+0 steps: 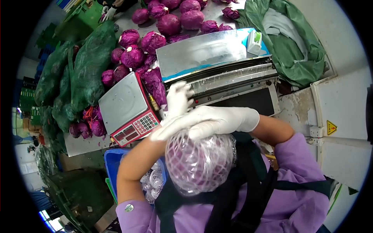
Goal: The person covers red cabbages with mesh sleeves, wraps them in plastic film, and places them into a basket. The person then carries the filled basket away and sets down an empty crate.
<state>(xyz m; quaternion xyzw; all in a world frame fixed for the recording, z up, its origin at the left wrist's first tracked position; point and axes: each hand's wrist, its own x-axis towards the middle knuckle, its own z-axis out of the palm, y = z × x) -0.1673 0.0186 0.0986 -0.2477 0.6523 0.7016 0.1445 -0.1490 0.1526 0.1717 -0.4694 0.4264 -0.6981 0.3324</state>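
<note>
Metal table (85, 146), purple cabbages (169, 25), red scale (123, 104)

The right hand (213, 119) covers the wrist of the left hand (178, 99) and the upper edge of the netted cabbage (200, 165). Left of the left hand, the scale display (126, 134) is unreadable; far beyond, a co-worker's gloved hand (110, 14) looks tiny, its owner cut off.

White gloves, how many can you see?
3. The left hand wears one, the right hand wears one, and another person's hand, at the top left, wears one. More may be hidden.
</note>
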